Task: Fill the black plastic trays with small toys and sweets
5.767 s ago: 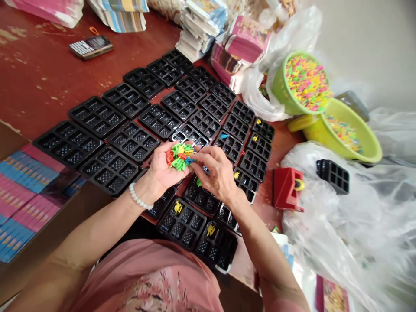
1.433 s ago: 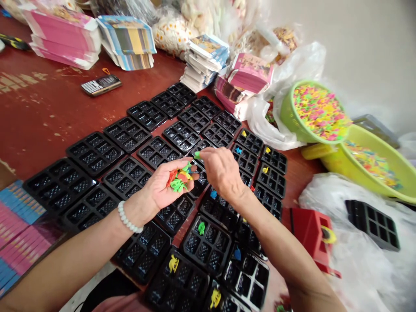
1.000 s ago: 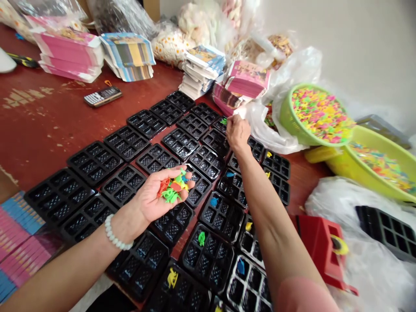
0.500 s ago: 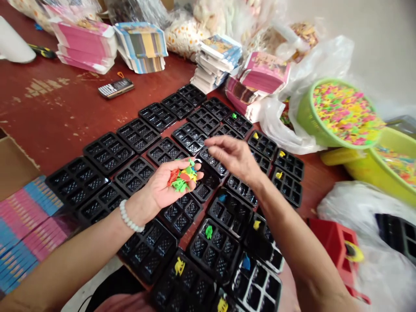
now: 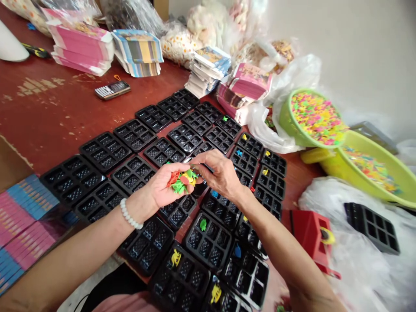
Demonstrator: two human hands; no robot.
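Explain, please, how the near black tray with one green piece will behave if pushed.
The black tray looks like thin moulded plastic, so probably light and slightly flexible. Its glossy surface suggests it may slide easily. The small green piece seems loose, so it could shift.

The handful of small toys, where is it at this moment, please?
In the head view, the toys lie in the upturned left hand, near the middle of the picture, beside the right hand and over the black trays.

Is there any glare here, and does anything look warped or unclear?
Head view: white glare on a black tray; head view: the yellow-green basin seems stretched, perhaps by the lens; head view: figures in the left hand blend together.
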